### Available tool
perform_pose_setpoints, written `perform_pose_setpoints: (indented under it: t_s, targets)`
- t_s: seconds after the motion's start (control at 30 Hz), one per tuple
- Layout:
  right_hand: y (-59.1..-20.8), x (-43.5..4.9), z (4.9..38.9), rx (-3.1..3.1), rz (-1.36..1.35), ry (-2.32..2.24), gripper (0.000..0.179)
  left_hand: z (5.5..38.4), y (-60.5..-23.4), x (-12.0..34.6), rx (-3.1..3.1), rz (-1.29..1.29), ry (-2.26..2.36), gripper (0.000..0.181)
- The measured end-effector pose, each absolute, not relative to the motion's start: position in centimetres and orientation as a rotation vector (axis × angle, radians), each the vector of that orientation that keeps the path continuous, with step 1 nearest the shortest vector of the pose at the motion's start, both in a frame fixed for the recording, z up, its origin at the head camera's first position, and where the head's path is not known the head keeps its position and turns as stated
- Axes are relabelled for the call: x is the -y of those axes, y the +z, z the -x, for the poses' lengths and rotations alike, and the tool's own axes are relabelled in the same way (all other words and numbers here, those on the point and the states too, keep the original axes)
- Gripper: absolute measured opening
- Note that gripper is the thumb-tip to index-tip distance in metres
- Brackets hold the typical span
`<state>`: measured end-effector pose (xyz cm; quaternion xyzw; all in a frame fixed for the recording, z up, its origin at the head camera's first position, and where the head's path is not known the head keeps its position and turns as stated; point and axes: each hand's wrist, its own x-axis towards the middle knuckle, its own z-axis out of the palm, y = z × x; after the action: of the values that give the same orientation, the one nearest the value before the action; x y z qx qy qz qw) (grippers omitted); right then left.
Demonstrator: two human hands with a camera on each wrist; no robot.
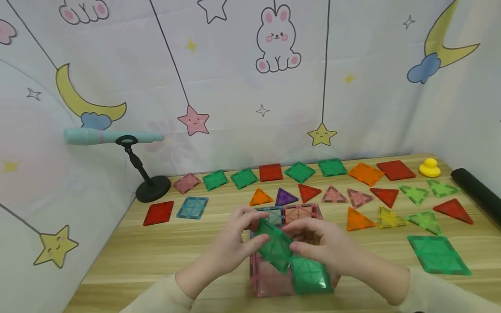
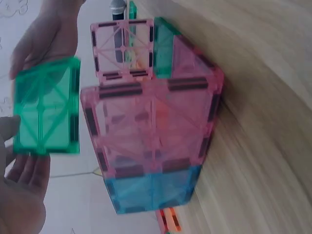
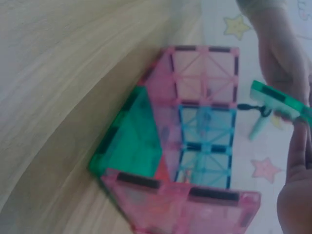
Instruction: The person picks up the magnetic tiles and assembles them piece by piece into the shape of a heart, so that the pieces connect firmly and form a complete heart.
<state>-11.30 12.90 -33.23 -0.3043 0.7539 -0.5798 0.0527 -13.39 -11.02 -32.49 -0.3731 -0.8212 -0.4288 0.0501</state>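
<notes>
Above a box built of magnetic tiles, a green square magnetic tile (image 1: 275, 245) is held tilted between both hands. My left hand (image 1: 243, 232) pinches its left side, thumb on the near face. At the opposite edge, my right hand (image 1: 326, 243) grips it with thumb and fingers. The box has a pink wall (image 2: 151, 126) and a blue wall tile (image 3: 207, 129). A green tile (image 3: 129, 141) and pink tiles form part of its bottom. In the left wrist view the held tile (image 2: 46, 105) is apart from the box.
Square tiles line the back of the table, including a red square (image 1: 271, 172). Triangle tiles lie nearer, and a large green square (image 1: 438, 254) lies at the right. A black stand (image 1: 152, 189) bears a turquoise microphone (image 1: 113, 137). A yellow duck (image 1: 429, 168) sits at back right.
</notes>
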Motion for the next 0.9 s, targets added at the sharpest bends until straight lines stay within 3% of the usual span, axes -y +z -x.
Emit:
perform_pose_setpoints:
  t_s: [0.1, 0.2, 0.53, 0.9]
  targets:
    - [-33.6, -13.2, 11.6, -2.273, 0.86, -1.757, 0.026, 13.5, -32.6, 12.0, 2.558, 1.142, -1.323, 0.022]
    - [-33.8, -13.4, 11.8, -2.27, 0.802, -1.715, 0.022, 13.6, -32.9, 12.7, 2.619, 1.207, -1.309, 0.015]
    - [-33.6, -13.0, 12.0, -2.331, 0.81, -1.382, 0.017, 12.7, -33.7, 13.6, 2.604, 1.366, -1.067, 0.011]
    - [-33.7, -12.8, 11.4, -2.546, 1.203, -0.978, 0.015, 12.4, -34.6, 14.0, 2.421, 1.67, -0.664, 0.012]
